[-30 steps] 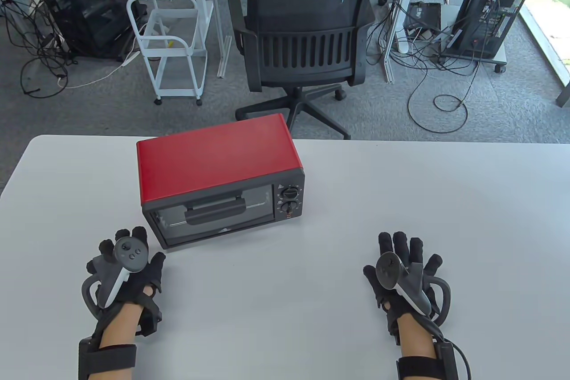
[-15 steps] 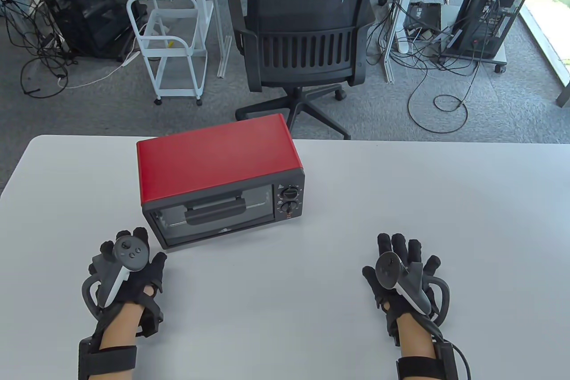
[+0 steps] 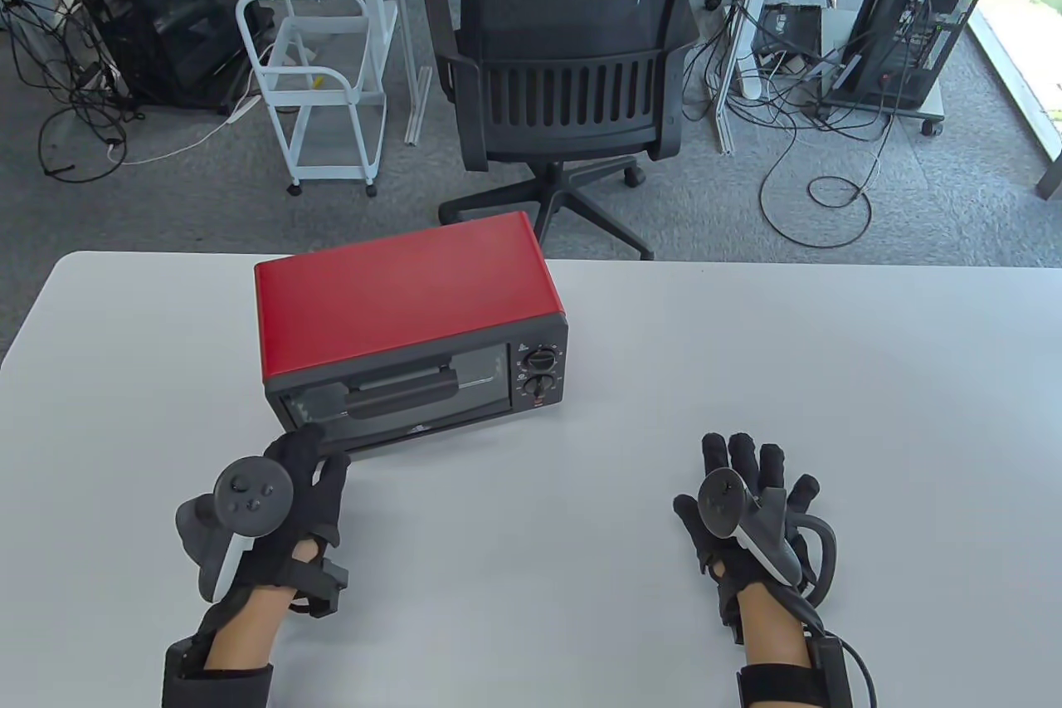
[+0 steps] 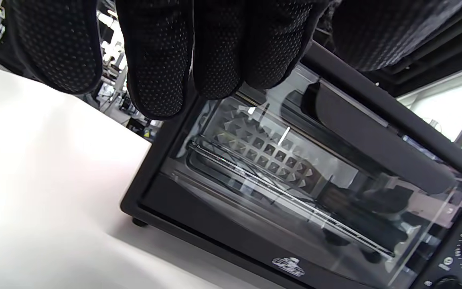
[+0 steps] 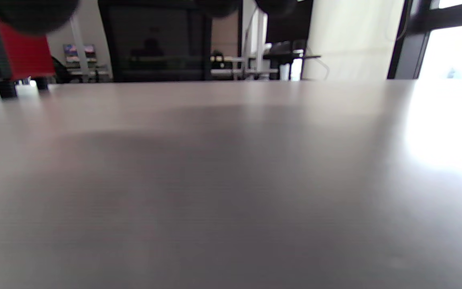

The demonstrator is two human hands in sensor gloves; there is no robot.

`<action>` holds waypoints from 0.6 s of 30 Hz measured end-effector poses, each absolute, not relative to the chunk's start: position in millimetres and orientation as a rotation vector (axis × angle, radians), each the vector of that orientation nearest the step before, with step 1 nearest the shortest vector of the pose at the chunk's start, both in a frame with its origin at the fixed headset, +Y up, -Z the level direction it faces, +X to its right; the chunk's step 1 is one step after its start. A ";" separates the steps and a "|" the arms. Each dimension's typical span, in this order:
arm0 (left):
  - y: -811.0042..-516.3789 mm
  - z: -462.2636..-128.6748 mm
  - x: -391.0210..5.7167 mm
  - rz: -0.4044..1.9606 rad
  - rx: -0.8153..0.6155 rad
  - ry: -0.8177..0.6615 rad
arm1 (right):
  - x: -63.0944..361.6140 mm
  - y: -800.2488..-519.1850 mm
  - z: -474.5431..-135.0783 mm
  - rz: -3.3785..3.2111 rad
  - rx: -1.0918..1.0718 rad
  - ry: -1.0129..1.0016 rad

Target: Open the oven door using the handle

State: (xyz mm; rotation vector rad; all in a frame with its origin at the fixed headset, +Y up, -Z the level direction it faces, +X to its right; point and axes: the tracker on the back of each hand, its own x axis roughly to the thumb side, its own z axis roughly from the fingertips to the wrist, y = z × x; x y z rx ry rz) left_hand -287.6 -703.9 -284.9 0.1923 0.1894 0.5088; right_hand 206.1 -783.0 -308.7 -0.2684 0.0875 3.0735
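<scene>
A red toaster oven (image 3: pixel 406 301) stands on the white table (image 3: pixel 747 359), its glass door shut, its dark bar handle (image 3: pixel 401 394) across the door's upper part. My left hand (image 3: pixel 303 463) is raised in front of the oven's lower left corner, open and holding nothing, fingers pointing at the door. In the left wrist view the fingertips (image 4: pixel 155 80) hang just before the door glass, left of the handle (image 4: pixel 375 140). My right hand (image 3: pixel 751 484) lies flat on the table, fingers spread, well right of the oven.
Two control knobs (image 3: pixel 541 373) sit at the oven's right end. A black office chair (image 3: pixel 564 69) stands beyond the table's far edge, with a white cart (image 3: pixel 319 77) and computer towers on the floor behind. The oven's feet (image 5: pixel 6 89) show at left in the right wrist view.
My left hand has lifted off the table and moved right and forward, up to the oven's lower left corner. The right hand and the oven have not moved.
</scene>
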 end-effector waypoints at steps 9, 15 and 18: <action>-722.9 -295.3 -279.4 0.694 0.129 0.168 | 201.0 -783.9 -309.5 3.079 -0.254 0.102; -738.9 -309.9 -279.7 1.049 0.026 0.158 | 199.9 -783.8 -309.2 3.071 -0.261 0.108; -741.6 -311.9 -280.0 1.188 0.053 0.194 | 199.1 -784.0 -308.1 3.068 -0.257 0.106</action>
